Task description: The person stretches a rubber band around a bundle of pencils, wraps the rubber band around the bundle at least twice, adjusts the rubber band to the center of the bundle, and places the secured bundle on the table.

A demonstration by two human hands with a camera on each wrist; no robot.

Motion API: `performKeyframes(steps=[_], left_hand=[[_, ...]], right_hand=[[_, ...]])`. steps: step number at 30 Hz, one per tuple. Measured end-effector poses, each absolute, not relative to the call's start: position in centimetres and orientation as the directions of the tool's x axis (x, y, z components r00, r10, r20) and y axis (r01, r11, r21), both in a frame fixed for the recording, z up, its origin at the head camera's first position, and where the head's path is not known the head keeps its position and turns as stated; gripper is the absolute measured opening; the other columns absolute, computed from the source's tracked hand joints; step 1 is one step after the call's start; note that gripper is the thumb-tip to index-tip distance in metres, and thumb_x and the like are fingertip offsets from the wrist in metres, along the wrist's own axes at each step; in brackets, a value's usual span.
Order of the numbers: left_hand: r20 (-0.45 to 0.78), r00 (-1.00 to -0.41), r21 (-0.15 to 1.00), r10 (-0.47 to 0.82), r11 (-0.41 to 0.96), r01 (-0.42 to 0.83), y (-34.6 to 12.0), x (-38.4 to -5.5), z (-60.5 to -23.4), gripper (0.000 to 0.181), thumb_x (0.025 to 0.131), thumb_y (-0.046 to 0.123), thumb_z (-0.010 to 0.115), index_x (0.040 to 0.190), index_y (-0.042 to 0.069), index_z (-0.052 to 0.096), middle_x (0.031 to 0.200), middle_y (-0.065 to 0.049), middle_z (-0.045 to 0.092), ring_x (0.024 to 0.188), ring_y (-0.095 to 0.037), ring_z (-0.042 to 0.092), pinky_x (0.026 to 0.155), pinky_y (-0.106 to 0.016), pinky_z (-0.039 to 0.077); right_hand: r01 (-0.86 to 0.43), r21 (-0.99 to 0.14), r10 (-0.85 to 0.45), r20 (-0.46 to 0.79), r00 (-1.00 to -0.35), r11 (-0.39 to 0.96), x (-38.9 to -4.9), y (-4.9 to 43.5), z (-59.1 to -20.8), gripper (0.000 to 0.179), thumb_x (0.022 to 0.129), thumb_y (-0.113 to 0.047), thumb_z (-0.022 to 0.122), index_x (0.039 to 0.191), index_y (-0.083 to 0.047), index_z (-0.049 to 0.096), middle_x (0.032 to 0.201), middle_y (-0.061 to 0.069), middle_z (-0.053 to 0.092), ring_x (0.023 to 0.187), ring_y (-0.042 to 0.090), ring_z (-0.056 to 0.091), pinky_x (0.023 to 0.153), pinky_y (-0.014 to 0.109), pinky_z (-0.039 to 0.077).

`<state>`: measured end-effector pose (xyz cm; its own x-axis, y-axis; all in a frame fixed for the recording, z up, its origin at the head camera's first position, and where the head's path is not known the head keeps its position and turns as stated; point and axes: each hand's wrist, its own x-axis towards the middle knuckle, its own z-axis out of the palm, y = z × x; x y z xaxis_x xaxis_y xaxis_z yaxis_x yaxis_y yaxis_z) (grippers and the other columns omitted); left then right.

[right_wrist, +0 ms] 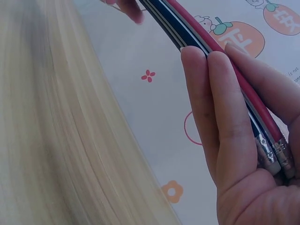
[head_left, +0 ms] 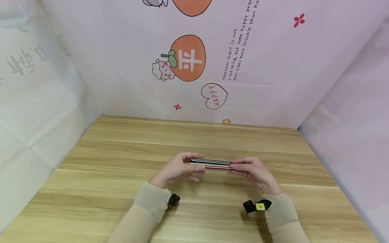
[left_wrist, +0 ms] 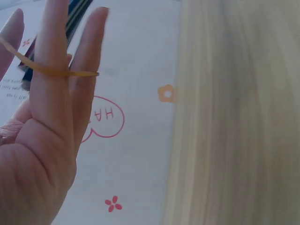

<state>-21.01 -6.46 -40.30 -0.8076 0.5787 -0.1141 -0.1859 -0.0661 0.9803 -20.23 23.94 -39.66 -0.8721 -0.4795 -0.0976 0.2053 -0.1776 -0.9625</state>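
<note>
A bundle of several pencils (head_left: 217, 165), red and dark striped, lies level between the hands above the table. My right hand (head_left: 256, 172) grips the bundle near its right end, two fingers on one side in the right wrist view; metal ferrules and erasers (right_wrist: 269, 159) show beside the palm. A thin yellowish rubber band (left_wrist: 54, 71) is stretched across the extended fingers of my left hand (head_left: 174, 168). These fingers spread around the left end of the pencils. Whether the band goes fully round the bundle is hidden.
Below the hands is a wood-grain table (head_left: 106, 182). A white printed sheet (head_left: 127, 87) with orange fruit drawings and lettering rises behind its far edge, and pale sheets hang at both sides. Each wrist carries a small black camera (head_left: 174, 200).
</note>
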Motion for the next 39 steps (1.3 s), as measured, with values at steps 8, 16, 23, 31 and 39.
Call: performKeyframes(steps=[8, 16, 23, 31, 39], left_hand=[[-0.102, -0.837, 0.984, 0.537, -0.067, -0.162, -5.96, -20.86, -40.27, 0.053, 0.090, 0.003, 0.070, 0.138, -0.005, 0.051, 0.101, -0.015, 0.072, 0.092, -0.022, 0.074, 0.071, -0.041, 0.063], [-0.098, -0.865, 0.986, 0.491, -0.072, -0.152, -5.71, -20.78, -40.26, 0.049, 0.088, 0.000, 0.071, 0.134, -0.003, 0.056, 0.094, -0.011, 0.071, 0.088, -0.018, 0.073, 0.065, -0.035, 0.062], [-0.089, -0.879, 0.988, 0.468, -0.069, -0.137, -5.64, -20.82, -40.45, 0.042, 0.087, -0.001, 0.072, 0.128, 0.000, 0.062, 0.092, -0.010, 0.072, 0.087, -0.018, 0.074, 0.061, -0.032, 0.062], [-0.083, -0.885, 0.989, 0.459, -0.069, -0.129, -5.54, -20.98, -40.65, 0.040, 0.087, 0.003, 0.074, 0.125, -0.001, 0.065, 0.094, -0.013, 0.075, 0.089, -0.024, 0.074, 0.061, -0.032, 0.062], [-0.076, -0.893, 0.992, 0.443, -0.058, -0.113, -5.70, -20.85, -40.32, 0.037, 0.088, 0.007, 0.074, 0.123, 0.001, 0.066, 0.093, -0.012, 0.076, 0.093, -0.031, 0.073, 0.061, -0.031, 0.061]], right_hand=[[0.211, -0.962, -0.474, -0.107, -0.874, -0.172, -20.21, 23.75, -39.50, 0.029, 0.094, 0.010, 0.056, 0.095, -0.010, 0.078, 0.099, 0.009, 0.076, 0.089, 0.017, 0.075, 0.085, 0.025, 0.058], [0.201, -0.963, -0.461, -0.100, -0.882, -0.177, -20.15, 23.57, -39.45, 0.030, 0.094, 0.009, 0.058, 0.096, -0.012, 0.079, 0.100, 0.008, 0.075, 0.091, 0.017, 0.074, 0.085, 0.026, 0.058], [0.211, -0.964, -0.438, -0.121, -0.891, -0.162, -20.17, 23.41, -39.43, 0.026, 0.096, 0.002, 0.058, 0.098, -0.014, 0.078, 0.103, 0.007, 0.074, 0.093, 0.019, 0.074, 0.086, 0.029, 0.059], [0.251, -0.955, -0.359, -0.182, -0.916, -0.156, -20.20, 23.15, -39.24, 0.022, 0.100, -0.007, 0.058, 0.095, -0.014, 0.078, 0.098, 0.006, 0.075, 0.087, 0.018, 0.075, 0.082, 0.027, 0.059], [0.255, -0.947, -0.358, -0.172, -0.918, -0.197, -20.15, 23.13, -39.17, 0.022, 0.099, -0.006, 0.058, 0.094, -0.013, 0.079, 0.097, 0.006, 0.076, 0.087, 0.016, 0.075, 0.081, 0.024, 0.059]])
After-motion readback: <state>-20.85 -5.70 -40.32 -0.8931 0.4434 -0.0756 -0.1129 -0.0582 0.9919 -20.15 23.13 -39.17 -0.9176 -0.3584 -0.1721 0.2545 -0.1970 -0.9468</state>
